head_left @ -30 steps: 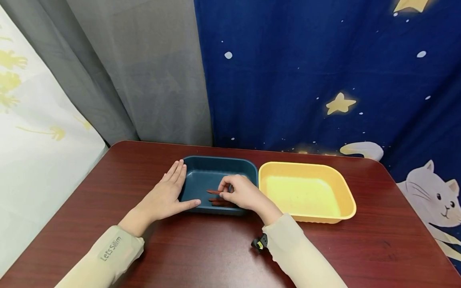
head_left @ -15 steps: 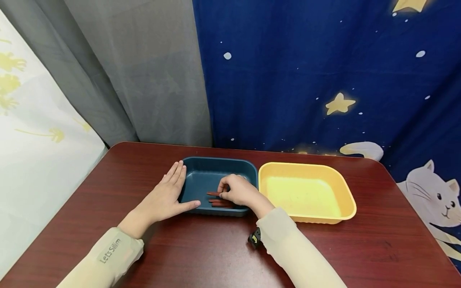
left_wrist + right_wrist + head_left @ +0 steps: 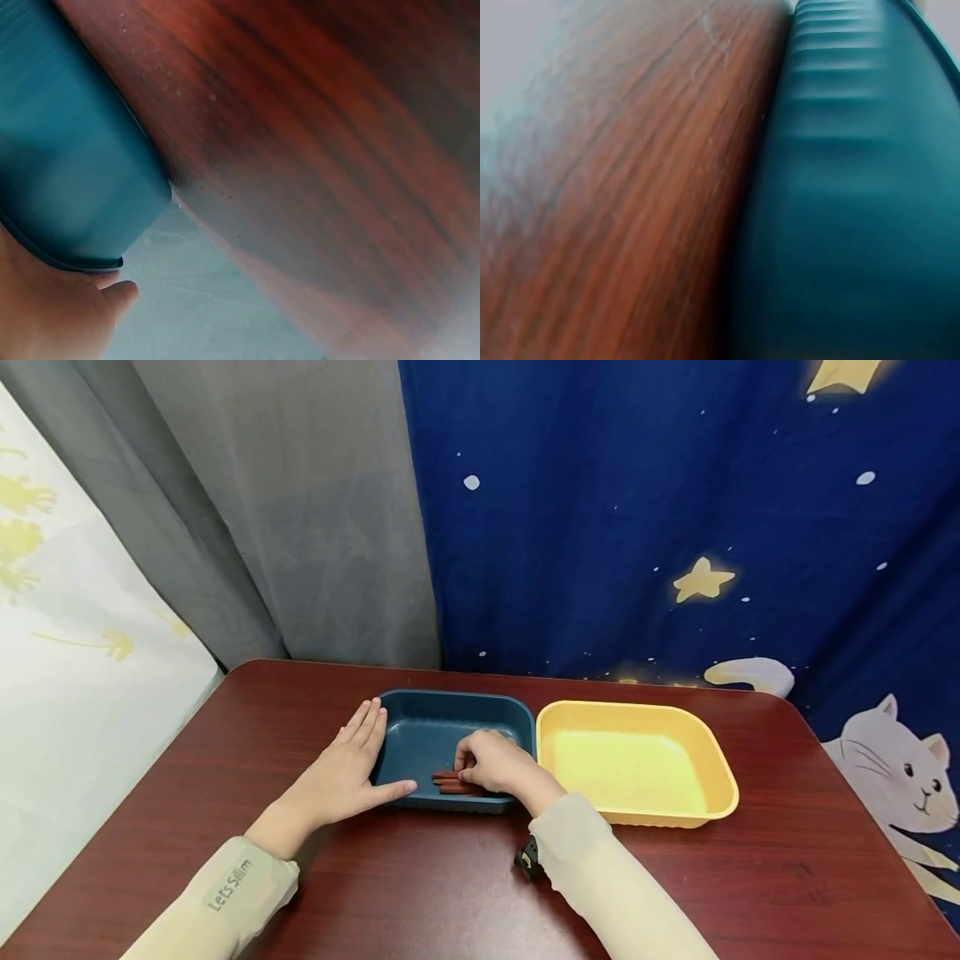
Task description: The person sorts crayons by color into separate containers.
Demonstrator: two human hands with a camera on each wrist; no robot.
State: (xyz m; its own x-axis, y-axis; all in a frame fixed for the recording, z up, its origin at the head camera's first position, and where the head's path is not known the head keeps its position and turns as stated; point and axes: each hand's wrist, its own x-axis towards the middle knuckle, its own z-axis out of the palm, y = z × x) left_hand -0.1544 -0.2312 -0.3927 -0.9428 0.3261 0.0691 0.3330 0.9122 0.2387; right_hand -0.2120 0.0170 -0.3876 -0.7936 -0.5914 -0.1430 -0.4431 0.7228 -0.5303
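Note:
A dark blue plastic tray (image 3: 420, 735) sits on the table, and its outer wall fills part of both wrist views. Several reddish-brown sticks (image 3: 453, 788) lie side by side inside it, near the front wall. My right hand (image 3: 495, 762) reaches over the front rim with thumb and fingers pinching the rearmost stick (image 3: 444, 774), close beside the others; the hand covers their right ends. My left hand (image 3: 348, 768) rests spread at the tray's left side, fingers along the left rim and thumb over the front rim. Part of that hand (image 3: 60, 307) shows under the rim in the left wrist view.
A yellow tray (image 3: 637, 817) stands right against the blue one on its right side. Both are on a dark red wooden table (image 3: 420, 877) with grey and blue curtains (image 3: 600, 527) behind it. A small black device (image 3: 528, 858) hangs at the right sleeve.
My right hand has drawn the pinched stick slightly toward the front, so it now lies close against the other sticks. The left hand has stayed at the tray's rim.

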